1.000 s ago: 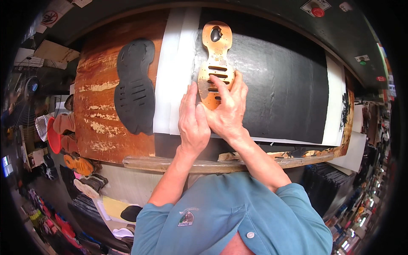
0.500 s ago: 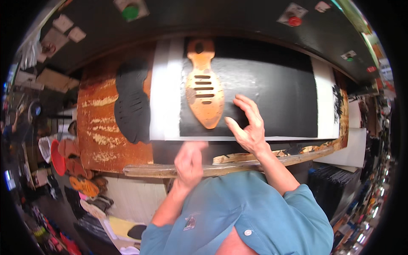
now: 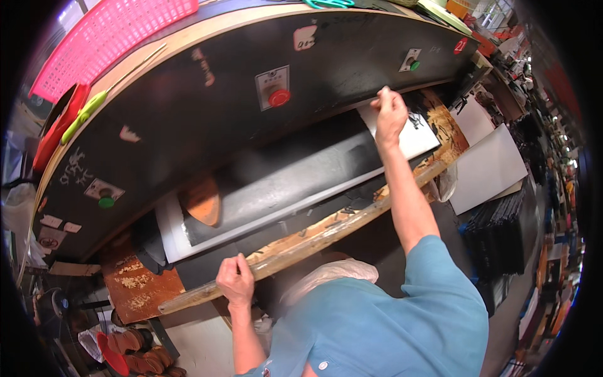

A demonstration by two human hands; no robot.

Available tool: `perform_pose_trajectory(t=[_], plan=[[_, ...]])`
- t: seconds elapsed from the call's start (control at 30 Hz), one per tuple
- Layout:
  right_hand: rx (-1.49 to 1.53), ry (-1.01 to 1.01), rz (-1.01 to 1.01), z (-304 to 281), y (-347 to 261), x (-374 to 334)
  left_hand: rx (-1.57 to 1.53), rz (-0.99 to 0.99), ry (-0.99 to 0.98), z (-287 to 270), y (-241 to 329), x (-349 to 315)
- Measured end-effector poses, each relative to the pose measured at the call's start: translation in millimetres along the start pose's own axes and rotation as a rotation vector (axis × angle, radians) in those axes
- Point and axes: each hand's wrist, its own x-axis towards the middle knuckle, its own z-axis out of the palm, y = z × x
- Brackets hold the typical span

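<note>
My right hand (image 3: pixel 391 117) is raised over the right end of a white sheet (image 3: pixel 414 139), close to the lower edge of a dark panel. Its fingers are curled in, and nothing shows in them. My left hand (image 3: pixel 235 281) is closed in a loose fist by the wooden front rail, with no thing visible in it. Between the hands, a black sheet (image 3: pixel 295 179) lies on the white one. The rounded tip of an orange-brown, sole-shaped piece (image 3: pixel 205 204) rests on its left part; the panel hides the rest.
The dark panel (image 3: pixel 207 119) carries a red button (image 3: pixel 278 97) and green buttons (image 3: pixel 105 202) near its ends. A pink basket (image 3: pixel 113 44) stands above it. Black cut scrap (image 3: pixel 147 245) lies at the left. The wooden rail (image 3: pixel 301 248) runs along the front; dark sheets (image 3: pixel 502 229) are stacked at right.
My view has tilted up and turned. My right hand has left the sole-shaped piece, moved far right and curled its fingers. My left hand is now farther left, by the rail.
</note>
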Motion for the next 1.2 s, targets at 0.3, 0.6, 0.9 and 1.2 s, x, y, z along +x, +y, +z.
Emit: perform_pose_trajectory(t=[0.3, 0.6, 0.9, 1.2], plan=[[-0.266, -0.103, -0.018, -99, 28, 193, 0.125, -0.149, -0.017, 3, 77, 44], [-0.690, -0.859, -0.325, -156, -3, 7, 0.169, -0.409, -0.016, 6, 121, 85], [-0.686, -0.768, -0.267, -148, 5, -16, 0.236, -0.344, -0.020, 7, 104, 84], [-0.581, -0.782, -0.113, -158, 28, -31, 0.159, -0.301, -0.004, 6, 93, 73]])
